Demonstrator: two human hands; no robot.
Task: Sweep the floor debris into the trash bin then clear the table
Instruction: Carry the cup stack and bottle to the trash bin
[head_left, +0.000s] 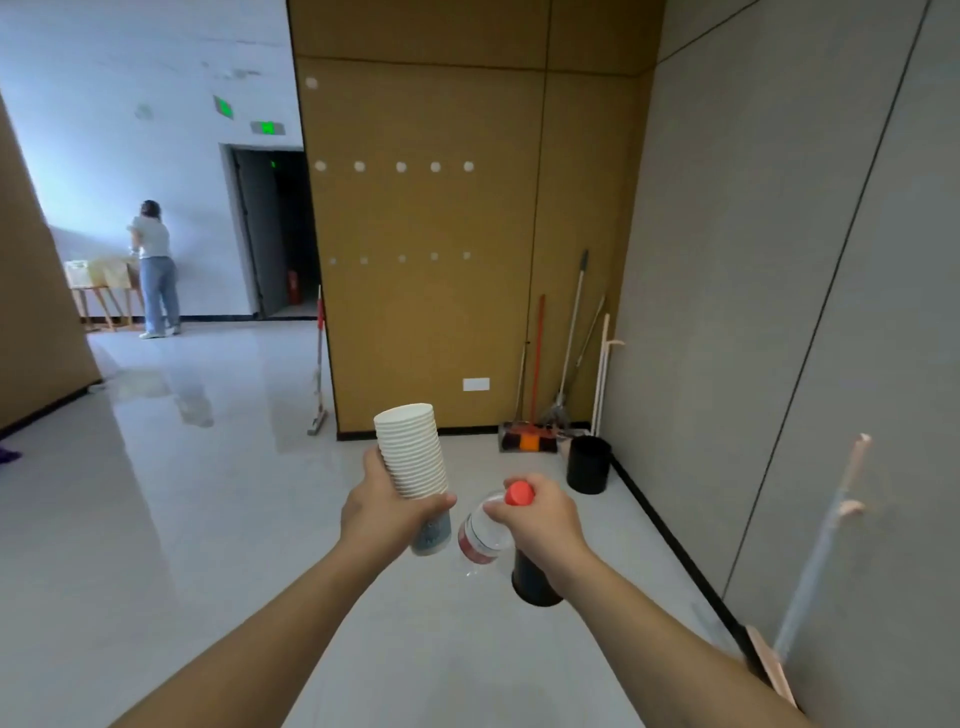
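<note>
My left hand (379, 512) grips a tall stack of white paper cups (413, 452), held upright in front of me. My right hand (543, 517) holds two bottles by their necks: a dark bottle with a red cap (535, 579) hanging straight down, and a clear water bottle with a red label (480, 540) tilted to the left. A black trash bin (588, 464) stands on the floor ahead to the right, against the grey wall. Just left of it, a broom and dustpan (527, 439) lean in the corner.
Several long-handled mops (571, 343) stand in the corner by the brown panel wall. A squeegee mop (318, 384) leans on that wall's left edge. A person (155, 270) stands far left at a small wooden table (98, 291). Glossy floor stretches ahead.
</note>
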